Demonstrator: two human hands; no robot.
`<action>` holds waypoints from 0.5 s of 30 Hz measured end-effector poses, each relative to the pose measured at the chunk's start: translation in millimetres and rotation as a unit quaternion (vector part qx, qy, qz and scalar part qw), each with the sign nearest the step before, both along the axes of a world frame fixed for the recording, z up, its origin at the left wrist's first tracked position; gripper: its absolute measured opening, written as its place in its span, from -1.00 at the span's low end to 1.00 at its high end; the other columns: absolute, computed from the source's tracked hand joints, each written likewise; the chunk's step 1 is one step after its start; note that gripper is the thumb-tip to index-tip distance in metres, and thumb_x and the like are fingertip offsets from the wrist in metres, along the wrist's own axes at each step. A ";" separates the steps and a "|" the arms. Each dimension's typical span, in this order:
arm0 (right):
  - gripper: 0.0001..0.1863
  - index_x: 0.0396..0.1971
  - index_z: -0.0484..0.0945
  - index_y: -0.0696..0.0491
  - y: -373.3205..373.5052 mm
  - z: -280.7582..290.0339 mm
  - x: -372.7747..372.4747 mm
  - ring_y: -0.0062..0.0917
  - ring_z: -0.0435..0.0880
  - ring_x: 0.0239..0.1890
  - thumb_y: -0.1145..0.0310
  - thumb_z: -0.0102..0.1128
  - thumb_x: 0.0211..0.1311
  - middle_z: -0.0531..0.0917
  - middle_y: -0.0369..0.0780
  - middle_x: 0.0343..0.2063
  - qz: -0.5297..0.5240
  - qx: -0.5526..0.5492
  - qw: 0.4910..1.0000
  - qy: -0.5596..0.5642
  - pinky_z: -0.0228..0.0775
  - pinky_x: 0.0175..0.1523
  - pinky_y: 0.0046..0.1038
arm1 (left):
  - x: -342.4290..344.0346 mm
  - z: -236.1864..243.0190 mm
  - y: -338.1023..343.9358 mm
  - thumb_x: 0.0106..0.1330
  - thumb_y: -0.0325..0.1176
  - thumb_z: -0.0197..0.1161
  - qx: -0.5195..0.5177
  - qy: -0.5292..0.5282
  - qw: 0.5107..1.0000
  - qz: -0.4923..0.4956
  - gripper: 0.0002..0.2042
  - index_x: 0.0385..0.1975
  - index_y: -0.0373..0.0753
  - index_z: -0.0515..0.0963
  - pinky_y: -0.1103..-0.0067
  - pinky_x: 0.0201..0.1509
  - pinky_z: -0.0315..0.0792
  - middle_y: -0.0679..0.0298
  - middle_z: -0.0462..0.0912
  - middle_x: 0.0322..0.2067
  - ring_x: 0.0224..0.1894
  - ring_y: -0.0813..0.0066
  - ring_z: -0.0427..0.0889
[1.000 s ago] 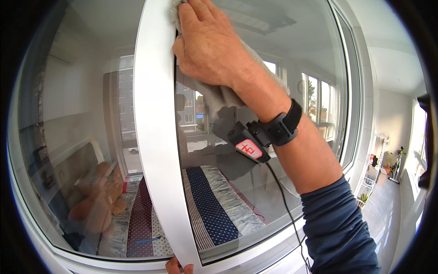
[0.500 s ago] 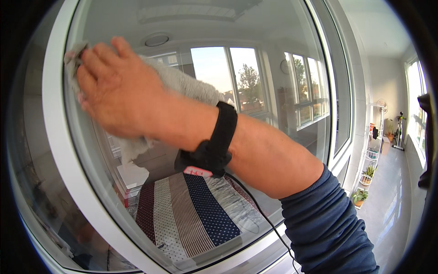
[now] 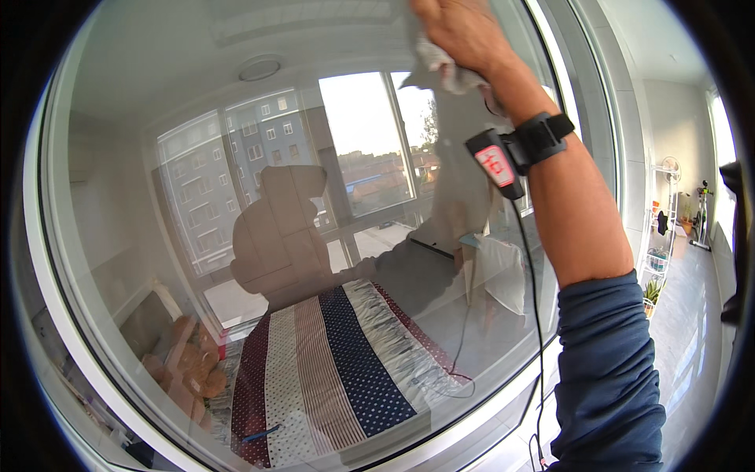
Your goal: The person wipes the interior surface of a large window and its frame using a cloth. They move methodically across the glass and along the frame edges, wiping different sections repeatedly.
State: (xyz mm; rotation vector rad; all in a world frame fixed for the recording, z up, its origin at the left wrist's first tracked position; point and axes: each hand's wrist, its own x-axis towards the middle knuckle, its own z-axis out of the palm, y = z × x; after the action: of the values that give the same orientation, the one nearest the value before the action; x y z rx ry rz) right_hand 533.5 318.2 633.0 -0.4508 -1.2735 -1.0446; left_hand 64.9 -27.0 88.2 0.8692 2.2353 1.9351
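Observation:
My right hand (image 3: 464,35) is high at the upper right of a large glass pane (image 3: 134,102), closed on a grey cloth (image 3: 444,67) that lies against the glass. The pane sits in a white frame (image 3: 558,59). A black strap with a small device (image 3: 494,165) is on my right wrist, its cable hanging down past my dark sleeve. My left hand is out of sight. The glass carries a dark reflection of a person and bright windows.
Behind the glass lie a striped bedspread (image 3: 314,377) and a brown plush toy (image 3: 185,362). At right, a tiled walkway (image 3: 688,330) holds a white plant rack (image 3: 657,259), a fan (image 3: 670,167) and exercise equipment (image 3: 700,224) beside a bright window.
My right hand and cloth have moved from the frame at the pane's left to its upper right. The view has shifted across the pane. My left hand, seen earlier below, is gone.

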 end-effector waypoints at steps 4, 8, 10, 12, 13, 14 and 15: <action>-0.59 0.00 0.41 0.21 41.9 -5.4 84.1 0.07 0.46 0.09 0.13 -0.12 0.50 0.50 0.13 0.01 -0.032 -0.020 0.999 -0.012 0.28 0.20 -0.03 | 1.3 -5.3 2.6 0.50 -0.20 0.08 -0.026 0.012 0.999 0.034 -0.40 0.32 -0.61 0.25 0.31 0.51 0.08 -0.26 0.29 0.36 0.40 -0.09 0.27; -0.57 0.07 0.45 0.13 71.3 -17.8 139.7 0.00 0.43 0.18 0.10 -0.11 0.47 0.51 0.09 0.08 -0.217 -0.078 0.973 0.024 0.24 0.28 -0.07 | 1.9 -4.8 2.7 0.50 -0.23 0.06 -0.041 0.016 0.998 0.051 -0.43 0.32 -0.60 0.27 0.31 0.50 0.09 -0.25 0.31 0.35 0.40 -0.08 0.29; -0.74 -0.05 0.50 -0.04 78.4 -31.0 161.9 -0.05 0.49 0.12 0.18 -0.07 0.45 0.57 0.00 -0.03 -0.366 -0.088 0.926 0.031 0.34 0.17 -0.13 | 1.6 -2.5 3.1 0.50 -0.22 0.07 -0.040 0.016 0.998 0.043 -0.43 0.31 -0.60 0.28 0.31 0.50 0.10 -0.25 0.32 0.34 0.39 -0.07 0.30; -0.74 -0.07 0.49 -0.01 92.0 -41.2 167.8 -0.05 0.49 0.10 0.17 -0.09 0.46 0.58 0.00 -0.05 -0.198 0.007 0.979 0.052 0.34 0.17 -0.11 | 1.2 -1.0 3.8 0.50 -0.21 0.07 -0.035 0.031 0.998 0.029 -0.43 0.31 -0.60 0.29 0.31 0.50 0.11 -0.26 0.34 0.33 0.39 -0.07 0.31; -0.73 -0.08 0.49 0.00 96.2 -44.9 170.8 -0.04 0.49 0.09 0.17 -0.09 0.46 0.58 -0.01 -0.06 -0.117 0.030 0.990 0.069 0.33 0.17 -0.11 | 1.3 -1.2 3.8 0.50 -0.21 0.07 -0.037 0.023 0.999 0.033 -0.43 0.31 -0.60 0.29 0.31 0.49 0.11 -0.25 0.34 0.33 0.38 -0.07 0.31; -0.69 -0.05 0.49 0.03 98.1 -52.2 177.1 -0.03 0.48 0.11 0.13 -0.10 0.47 0.57 0.01 -0.03 -0.139 0.011 0.988 0.070 0.31 0.20 -0.11 | 0.6 -1.2 4.3 0.50 -0.22 0.08 -0.041 0.019 0.998 0.037 -0.44 0.31 -0.60 0.29 0.31 0.49 0.12 -0.25 0.34 0.33 0.38 -0.07 0.32; -0.64 -0.03 0.49 0.06 99.7 -58.8 181.5 -0.01 0.47 0.12 0.10 -0.11 0.48 0.56 0.03 0.00 -0.159 -0.021 0.985 0.069 0.29 0.23 -0.11 | 0.0 -1.3 3.9 0.50 -0.22 0.08 -0.049 0.014 0.998 0.040 -0.44 0.31 -0.59 0.29 0.31 0.49 0.12 -0.25 0.34 0.33 0.38 -0.07 0.32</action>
State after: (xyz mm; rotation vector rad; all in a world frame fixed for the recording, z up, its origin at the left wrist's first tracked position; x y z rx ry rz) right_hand 715.0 417.9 574.2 -0.7643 -1.1243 -1.2314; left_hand 64.9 -23.1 86.8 0.8124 2.3934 1.8388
